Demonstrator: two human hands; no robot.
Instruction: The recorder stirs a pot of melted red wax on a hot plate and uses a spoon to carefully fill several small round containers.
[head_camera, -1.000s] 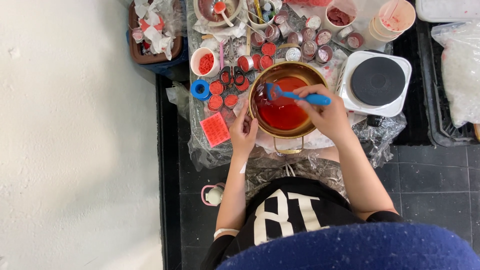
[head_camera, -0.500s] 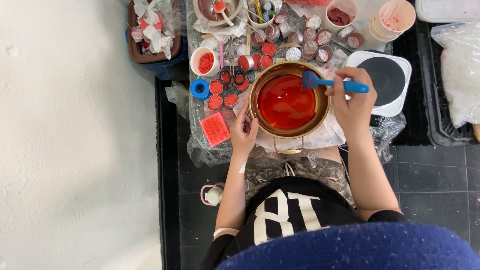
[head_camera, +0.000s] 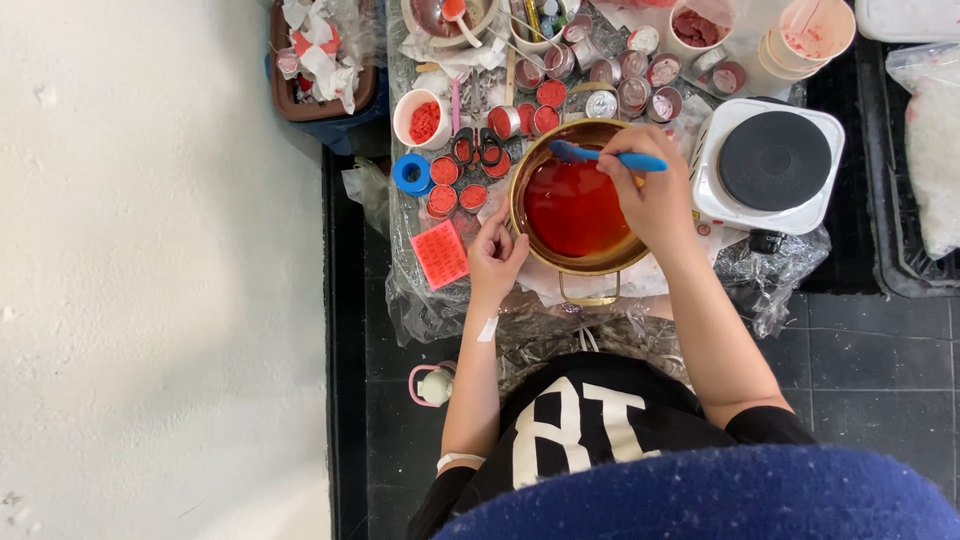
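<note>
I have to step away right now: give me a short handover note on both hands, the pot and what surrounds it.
Right hand: shut on the blue spatula, whose blade end lies over the far rim of the pot.
Left hand: rests against the pot's near-left rim, steadying it; nothing gripped.
Pot: brass-coloured, holds red liquid, and sits on the plastic-covered table beside the white hotplate.
Done: several small tins left of the pot already hold red fill.
Left: empty-looking tins sit beyond the pot; the red liquid remains in the pot.
</note>
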